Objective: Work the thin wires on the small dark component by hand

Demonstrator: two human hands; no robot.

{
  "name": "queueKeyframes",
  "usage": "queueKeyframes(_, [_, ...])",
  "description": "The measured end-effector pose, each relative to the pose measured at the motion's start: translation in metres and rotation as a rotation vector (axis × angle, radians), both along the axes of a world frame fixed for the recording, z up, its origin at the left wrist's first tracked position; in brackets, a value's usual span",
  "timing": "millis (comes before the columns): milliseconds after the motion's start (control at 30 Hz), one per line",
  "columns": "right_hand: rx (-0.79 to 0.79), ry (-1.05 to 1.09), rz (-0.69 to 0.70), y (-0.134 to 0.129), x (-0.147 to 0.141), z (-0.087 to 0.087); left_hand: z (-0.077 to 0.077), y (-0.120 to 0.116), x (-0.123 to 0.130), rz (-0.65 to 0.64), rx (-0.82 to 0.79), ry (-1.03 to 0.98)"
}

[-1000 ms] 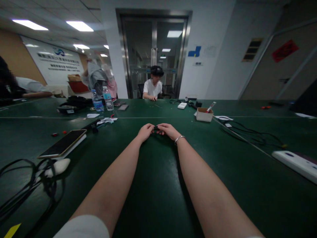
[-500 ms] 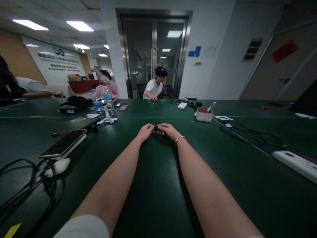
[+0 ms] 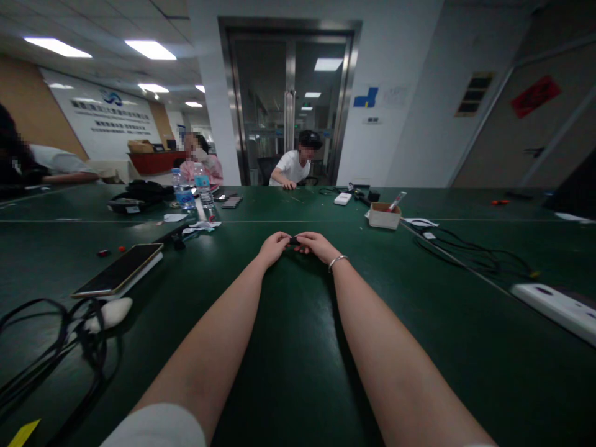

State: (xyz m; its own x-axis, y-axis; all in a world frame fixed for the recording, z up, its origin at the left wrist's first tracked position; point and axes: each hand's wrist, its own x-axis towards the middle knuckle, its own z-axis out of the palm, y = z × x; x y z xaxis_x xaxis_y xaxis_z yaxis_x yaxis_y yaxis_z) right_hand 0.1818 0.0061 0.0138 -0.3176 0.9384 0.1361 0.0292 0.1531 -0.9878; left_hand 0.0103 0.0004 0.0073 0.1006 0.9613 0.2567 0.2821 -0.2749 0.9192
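Observation:
Both my arms stretch forward over the dark green table [image 3: 288, 347]. Between my fingertips is a small black object [image 3: 293, 240], too small and too covered to name. My left hand [image 3: 274, 248] pinches its left end with thumb and fingers. From the other side my right hand [image 3: 316, 246] grips the right end, its fingers curled beneath. A silver bangle [image 3: 337, 263] circles my right wrist. The hands are close together, just above or resting on the tabletop; which one I cannot tell.
At left lie a phone [image 3: 120, 270], a white mouse [image 3: 109, 313] and black cables [image 3: 51, 347]. Water bottles [image 3: 203, 186] stand farther back. A small box [image 3: 384, 216] and a white power strip [image 3: 554, 310] lie at right. A person [image 3: 292, 166] sits opposite.
My hands and the black object stay in nearly the same place. The person opposite has leaned slightly to the right and lower. The person in pink has lowered a raised arm.

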Motion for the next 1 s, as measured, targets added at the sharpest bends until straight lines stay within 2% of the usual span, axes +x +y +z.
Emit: queueKeyframes(1000, [0.02,-0.017,0.005,0.0032,0.0003,-0.0019,-0.0009,0.0008,-0.0013,0.009,-0.002,0.056])
